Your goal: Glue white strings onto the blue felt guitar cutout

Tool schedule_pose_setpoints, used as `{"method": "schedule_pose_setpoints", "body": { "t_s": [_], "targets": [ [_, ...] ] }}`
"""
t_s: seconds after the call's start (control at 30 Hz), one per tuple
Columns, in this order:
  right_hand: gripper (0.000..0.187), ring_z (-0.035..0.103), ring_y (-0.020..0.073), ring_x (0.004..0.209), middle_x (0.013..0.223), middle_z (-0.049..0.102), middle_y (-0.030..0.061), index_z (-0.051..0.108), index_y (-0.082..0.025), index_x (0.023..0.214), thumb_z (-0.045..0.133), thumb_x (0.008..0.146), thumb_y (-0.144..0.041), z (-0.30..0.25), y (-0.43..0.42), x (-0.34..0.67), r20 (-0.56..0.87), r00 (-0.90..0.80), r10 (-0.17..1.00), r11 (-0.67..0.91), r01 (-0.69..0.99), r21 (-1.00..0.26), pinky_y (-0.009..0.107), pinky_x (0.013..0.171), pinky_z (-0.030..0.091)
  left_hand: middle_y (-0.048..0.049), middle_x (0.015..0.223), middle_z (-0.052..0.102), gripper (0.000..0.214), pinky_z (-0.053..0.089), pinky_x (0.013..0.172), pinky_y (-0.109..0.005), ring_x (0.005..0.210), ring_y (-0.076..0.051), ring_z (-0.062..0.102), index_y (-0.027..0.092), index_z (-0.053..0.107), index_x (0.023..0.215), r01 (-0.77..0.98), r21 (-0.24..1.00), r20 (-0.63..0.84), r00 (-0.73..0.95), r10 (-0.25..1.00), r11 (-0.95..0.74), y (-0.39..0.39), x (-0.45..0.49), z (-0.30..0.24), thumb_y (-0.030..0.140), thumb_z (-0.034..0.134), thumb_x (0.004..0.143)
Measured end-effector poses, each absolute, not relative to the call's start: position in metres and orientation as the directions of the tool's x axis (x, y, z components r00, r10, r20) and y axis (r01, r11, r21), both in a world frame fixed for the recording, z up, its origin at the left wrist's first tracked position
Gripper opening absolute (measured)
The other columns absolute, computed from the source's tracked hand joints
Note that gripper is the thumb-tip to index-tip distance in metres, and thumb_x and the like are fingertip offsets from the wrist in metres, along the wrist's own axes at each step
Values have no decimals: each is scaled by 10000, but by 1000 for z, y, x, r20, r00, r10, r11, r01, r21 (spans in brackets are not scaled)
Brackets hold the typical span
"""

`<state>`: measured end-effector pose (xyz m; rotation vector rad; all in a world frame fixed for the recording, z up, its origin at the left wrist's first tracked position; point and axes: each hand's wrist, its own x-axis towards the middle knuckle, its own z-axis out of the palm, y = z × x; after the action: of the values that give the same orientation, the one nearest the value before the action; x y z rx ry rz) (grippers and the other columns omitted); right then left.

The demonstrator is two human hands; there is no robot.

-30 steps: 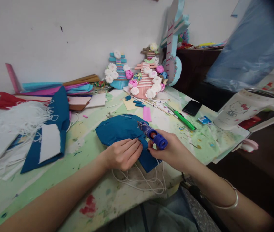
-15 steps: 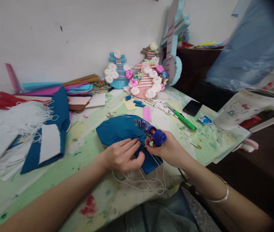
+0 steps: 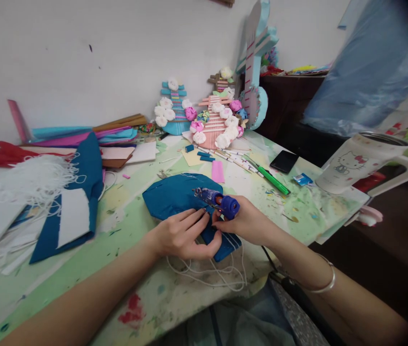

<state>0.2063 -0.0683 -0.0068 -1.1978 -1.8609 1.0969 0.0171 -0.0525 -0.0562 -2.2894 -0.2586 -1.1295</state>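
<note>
A blue paper-covered craft piece (image 3: 169, 192), with a rounded body and a narrow end toward me, lies on the table. My left hand (image 3: 185, 234) presses its fingers on the piece's middle, thumb bent in at the narrow part. In my right hand (image 3: 245, 221) is a blue hot glue gun (image 3: 220, 202), its nozzle pointing left over the piece. The right fingertips also come down close to the left ones at the paper; whether they pinch the string there is hidden. White string (image 3: 207, 278) runs over the narrow end and loops on the table below.
To the left lie a heap of white string (image 3: 38, 175), blue paper (image 3: 92, 168) and white card (image 3: 74, 216). Flower-trimmed paper instruments (image 3: 214, 125) stand at the back. A green cutter (image 3: 274, 180), a black phone (image 3: 285, 161) and a white mug (image 3: 351, 163) are on the right.
My right hand and the glue gun have shifted slightly left and down over the blue piece. My left thumb has moved right, closer to the right fingers.
</note>
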Motion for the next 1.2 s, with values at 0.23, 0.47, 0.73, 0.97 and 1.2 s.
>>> {"method": "schedule_pose_setpoints", "body": {
  "t_s": [0.23,0.47,0.73,0.97,1.2],
  "targets": [
    [220,553,145,665,713,605,-23,516,-200,723,684,623,-101,-8,-63,208,165,-394,904,335,413,-847,256,621,437,-61,902,712,271,588,751,-343,860,-212,688,231,641,993,380,-417,757,648,-84,-826,-50,16,-63,203,665,724],
    [285,525,141,644,708,602,-29,520,-198,755,748,600,-126,-11,-59,208,196,-368,909,368,488,-791,249,592,414,-53,818,688,340,585,738,-339,816,-201,681,268,624,1054,328,-525,657,743,-128,-785,-48,12,-56,209,699,729],
    [263,531,143,654,721,605,-26,551,-185,764,744,599,-112,-11,-57,208,234,-378,896,416,528,-741,248,591,403,-37,779,661,297,572,724,-317,798,-188,671,260,618,1041,301,-533,599,794,-101,-791,-48,12,-49,191,677,759],
    [229,524,136,651,742,600,-3,565,-190,779,752,671,-267,5,-74,230,283,-272,920,374,387,-843,252,593,439,-60,885,687,225,563,757,-315,860,-193,665,209,625,998,276,-554,574,810,-119,-786,-46,10,-48,209,677,779],
    [336,441,92,422,561,519,-15,625,-183,770,702,713,-505,1,-119,283,-111,-262,959,-49,230,-972,218,367,367,-49,877,694,206,568,749,-313,869,-192,664,204,633,960,290,-539,588,802,-106,-791,-45,9,-49,209,699,764]
  ]
}}
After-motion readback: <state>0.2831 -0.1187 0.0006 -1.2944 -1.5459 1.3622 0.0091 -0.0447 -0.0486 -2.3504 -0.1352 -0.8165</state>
